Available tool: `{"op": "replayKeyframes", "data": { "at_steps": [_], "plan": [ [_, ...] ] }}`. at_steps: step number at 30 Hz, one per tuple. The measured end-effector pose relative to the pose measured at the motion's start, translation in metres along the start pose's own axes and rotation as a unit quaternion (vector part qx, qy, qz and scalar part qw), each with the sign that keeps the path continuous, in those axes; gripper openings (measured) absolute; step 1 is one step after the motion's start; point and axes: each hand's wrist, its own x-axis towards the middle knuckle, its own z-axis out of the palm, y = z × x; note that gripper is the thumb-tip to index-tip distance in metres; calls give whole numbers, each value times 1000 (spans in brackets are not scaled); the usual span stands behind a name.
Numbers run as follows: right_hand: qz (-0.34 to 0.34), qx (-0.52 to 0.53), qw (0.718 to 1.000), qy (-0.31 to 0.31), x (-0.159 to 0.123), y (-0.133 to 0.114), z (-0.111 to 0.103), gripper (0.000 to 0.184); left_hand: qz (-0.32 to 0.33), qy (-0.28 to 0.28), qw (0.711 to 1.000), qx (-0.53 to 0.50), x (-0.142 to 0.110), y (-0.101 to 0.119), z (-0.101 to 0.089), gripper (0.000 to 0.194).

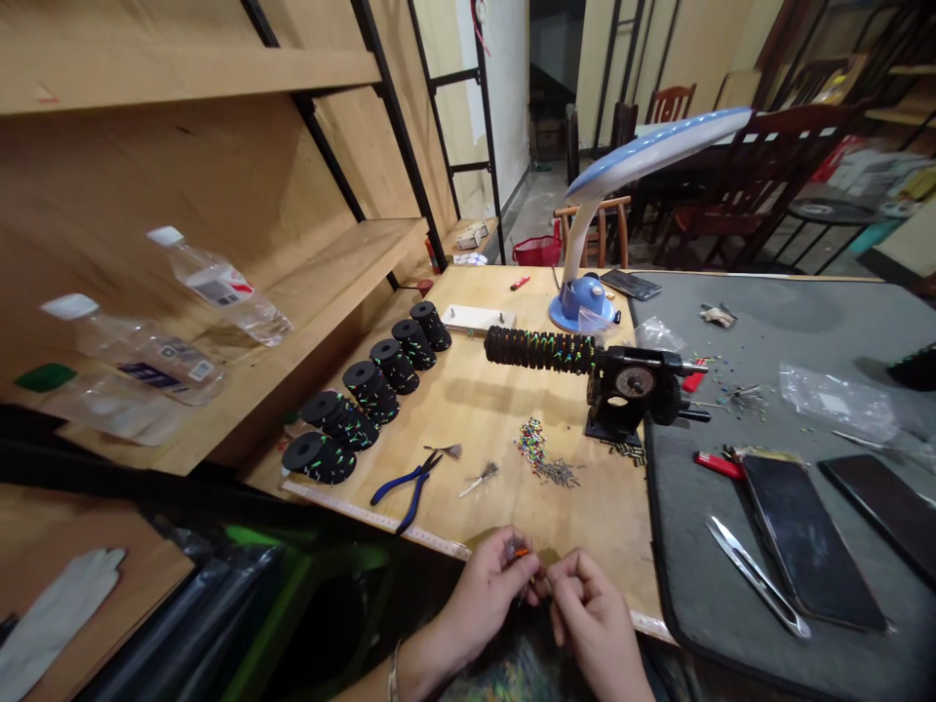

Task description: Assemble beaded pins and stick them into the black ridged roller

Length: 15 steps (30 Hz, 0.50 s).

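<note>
At the table's front edge my left hand (487,595) is closed around a small bright orange piece (521,552) with a greyish mesh-like part beside it; its exact kind is unclear. My right hand (591,606) is closed in a pinch right against the left fingertips, and whatever sits between its fingers is too small to make out. Beyond the hands lie blue-handled pliers (413,490), jaws apart, and two small bundles of fine wire, one with a white stem (479,480). Colourful beads (531,442) and small grey metal pieces (560,473) are heaped nearby.
Black foam spools (371,388) line the left side. A hand-cranked winder (630,385) carries a row of black discs (541,349). Behind it stands a blue lamp (585,297). On the grey mat (687,575) are tweezers (757,577) and phones (811,541). Bottles (223,288) rest on the shelf.
</note>
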Motion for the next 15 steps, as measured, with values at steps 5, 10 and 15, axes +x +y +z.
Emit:
{"op": "replayKeyframes", "data": {
  "at_steps": [5, 10, 15],
  "plan": [
    [0, 7, 1000, 2, 1, 2, 0, 51, 0, -4, 1000, 10, -1, 0, 0, 39],
    [-4, 20, 1000, -11, 2, -5, -1, 48, 15, -18, 999, 49, -2, 3, 1, 38],
    [-12, 20, 999, -21, 2, -7, -4, 45, 24, -18, 996, 82, -4, 5, 1, 36]
  ]
}}
